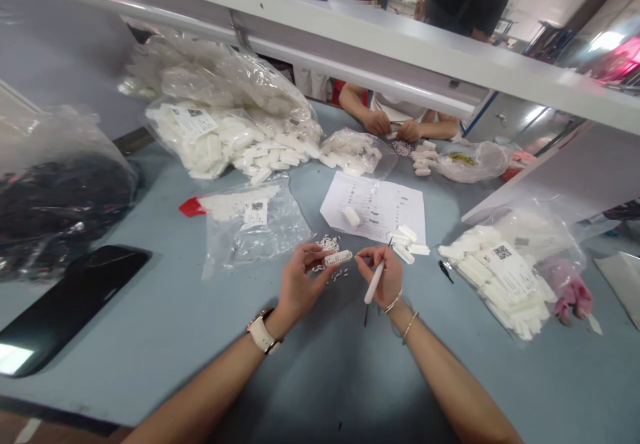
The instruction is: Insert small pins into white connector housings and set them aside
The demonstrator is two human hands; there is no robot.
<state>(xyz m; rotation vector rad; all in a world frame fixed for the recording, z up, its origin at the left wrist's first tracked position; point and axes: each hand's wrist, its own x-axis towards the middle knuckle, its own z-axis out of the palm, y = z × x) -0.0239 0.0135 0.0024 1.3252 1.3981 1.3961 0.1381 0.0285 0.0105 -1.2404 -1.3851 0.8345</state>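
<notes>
My left hand [303, 280] is closed on a small white plastic housing [339, 258], long and narrow, with a row of little slots on the side facing me. Just right of its end, the fingertips of my right hand [384, 274] are pinched, perhaps on a tiny white piece too small to make out. That same hand holds a white-handled tool [375, 284] with a thin dark tip at each end. Tiny white parts [328, 243] lie in a loose pile behind and under my left hand. Several more white housings [407, 244] rest beyond my right hand.
A printed sheet [373, 197] bears one housing. Clear bags of white parts stand at the back [210, 137] and right [505, 264]; a flatter bag [257, 231] lies left of centre. A black phone-like slab [75, 304] is at left. Across the table, a person's hands [393, 126] work under the shelf [400, 37].
</notes>
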